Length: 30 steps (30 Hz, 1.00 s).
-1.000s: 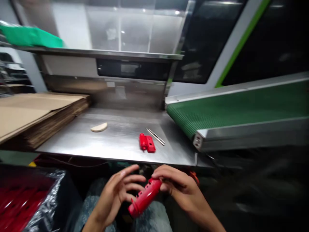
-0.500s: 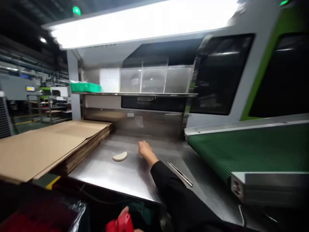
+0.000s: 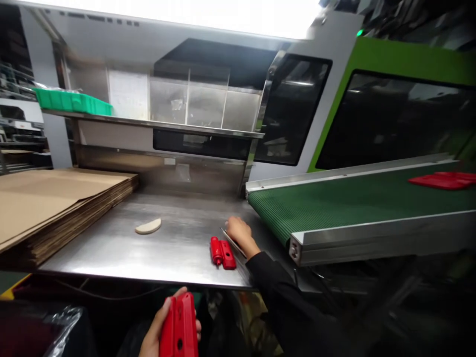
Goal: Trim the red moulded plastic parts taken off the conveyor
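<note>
My left hand (image 3: pixel 154 334) is low at the bottom edge, below the table front, and grips a flat red plastic part (image 3: pixel 179 327) that stands upright. My right hand (image 3: pixel 240 234), in a black sleeve, reaches over the steel table (image 3: pixel 178 248). It lies with curled fingers on the far end of thin metal tweezers (image 3: pixel 233 243). Whether it grips them is unclear. A small red hinge-like part (image 3: pixel 222 253) lies on the table just left of that hand.
A stack of flat cardboard (image 3: pixel 55 198) covers the table's left side. A beige crescent piece (image 3: pixel 148 226) lies mid-table. A green conveyor belt (image 3: pixel 353 203) slopes in from the right and carries a red moulded part (image 3: pixel 442 180). A green tray (image 3: pixel 70 100) sits on the shelf.
Both hands held a red part in my lap a second ago. My right hand then reached to the table's back and now sits on the tweezers. My left hand keeps the red part.
</note>
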Each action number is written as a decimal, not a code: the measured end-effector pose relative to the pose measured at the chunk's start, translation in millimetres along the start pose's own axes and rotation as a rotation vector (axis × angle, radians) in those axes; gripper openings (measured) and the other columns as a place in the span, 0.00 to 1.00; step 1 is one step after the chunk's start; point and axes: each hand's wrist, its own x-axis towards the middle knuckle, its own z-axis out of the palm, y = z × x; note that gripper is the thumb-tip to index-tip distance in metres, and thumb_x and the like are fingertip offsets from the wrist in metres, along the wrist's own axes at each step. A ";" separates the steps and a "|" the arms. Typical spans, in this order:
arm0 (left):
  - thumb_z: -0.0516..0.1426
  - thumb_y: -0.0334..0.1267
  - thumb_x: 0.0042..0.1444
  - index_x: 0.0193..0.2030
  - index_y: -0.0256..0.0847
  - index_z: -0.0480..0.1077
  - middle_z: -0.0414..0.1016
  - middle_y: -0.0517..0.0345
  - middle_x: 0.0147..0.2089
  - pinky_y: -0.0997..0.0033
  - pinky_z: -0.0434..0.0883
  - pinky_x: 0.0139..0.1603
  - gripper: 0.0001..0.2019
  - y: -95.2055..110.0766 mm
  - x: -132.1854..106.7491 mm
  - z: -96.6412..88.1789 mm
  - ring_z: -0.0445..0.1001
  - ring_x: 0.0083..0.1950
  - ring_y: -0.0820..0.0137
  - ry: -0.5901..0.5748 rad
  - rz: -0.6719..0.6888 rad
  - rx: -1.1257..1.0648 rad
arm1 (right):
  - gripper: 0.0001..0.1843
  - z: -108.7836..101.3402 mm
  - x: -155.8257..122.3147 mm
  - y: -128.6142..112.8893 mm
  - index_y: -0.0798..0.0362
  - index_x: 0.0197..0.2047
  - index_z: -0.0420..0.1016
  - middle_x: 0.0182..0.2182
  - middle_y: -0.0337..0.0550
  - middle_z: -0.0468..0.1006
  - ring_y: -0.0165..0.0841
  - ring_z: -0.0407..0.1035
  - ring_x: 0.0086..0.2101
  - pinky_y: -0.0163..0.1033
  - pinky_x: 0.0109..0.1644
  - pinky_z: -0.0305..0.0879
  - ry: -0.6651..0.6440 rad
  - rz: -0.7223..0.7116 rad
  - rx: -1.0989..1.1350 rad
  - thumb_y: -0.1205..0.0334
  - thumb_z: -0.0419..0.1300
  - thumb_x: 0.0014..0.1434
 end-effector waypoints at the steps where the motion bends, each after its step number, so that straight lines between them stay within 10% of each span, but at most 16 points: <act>1: 0.61 0.38 0.58 0.64 0.32 0.60 0.81 0.47 0.32 0.64 0.76 0.31 0.30 0.9 -3.9 7.2 0.79 0.29 0.61 0.033 0.022 -0.004 | 0.19 0.3 -2.5 -1.9 0.54 0.51 0.70 0.50 0.47 0.72 0.38 0.69 0.48 0.51 0.52 0.69 0.010 -0.007 0.012 0.51 0.57 0.63; 9: 0.55 0.37 0.63 0.46 0.33 0.70 0.78 0.48 0.36 0.72 0.74 0.27 0.09 12.9 -29.6 39.9 0.77 0.30 0.68 -0.051 0.071 -0.250 | 0.16 -34.2 -36.2 -1.1 0.55 0.51 0.66 0.38 0.41 0.74 0.31 0.71 0.36 0.44 0.43 0.71 0.086 -0.230 0.330 0.54 0.50 0.68; 14: 0.53 0.38 0.65 0.33 0.32 0.71 0.70 0.58 0.22 0.78 0.69 0.21 0.12 14.8 -29.5 48.7 0.70 0.21 0.76 -0.090 -0.053 -0.401 | 0.14 -44.4 -165.8 10.1 0.45 0.50 0.64 0.29 0.35 0.73 0.28 0.68 0.29 0.33 0.33 0.68 0.055 -0.619 0.555 0.52 0.43 0.69; 18: 0.55 0.35 0.63 0.37 0.36 0.70 0.73 0.60 0.25 0.77 0.70 0.24 0.06 8.7 -32.1 52.8 0.71 0.22 0.76 -0.015 0.020 -0.308 | 0.17 -37.4 -246.4 24.2 0.37 0.59 0.63 0.47 0.36 0.79 0.32 0.75 0.42 0.31 0.38 0.73 0.128 -0.886 0.573 0.56 0.52 0.67; 25: 0.61 0.29 0.47 0.53 0.44 0.65 0.79 0.51 0.35 0.51 0.75 0.42 0.24 4.5 -50.8 51.5 0.80 0.41 0.51 -0.224 0.045 0.080 | 0.21 -31.7 -241.5 42.5 0.37 0.60 0.64 0.48 0.37 0.78 0.33 0.74 0.44 0.34 0.44 0.71 0.175 -0.639 0.698 0.56 0.57 0.64; 30: 0.64 0.29 0.44 0.49 0.46 0.63 0.77 0.55 0.30 0.69 0.71 0.25 0.25 11.1 -52.3 36.0 0.74 0.25 0.65 -0.315 0.221 0.482 | 0.12 -32.1 -232.4 29.4 0.46 0.42 0.73 0.28 0.32 0.69 0.27 0.59 0.28 0.33 0.29 0.55 -0.351 -0.558 0.874 0.49 0.63 0.58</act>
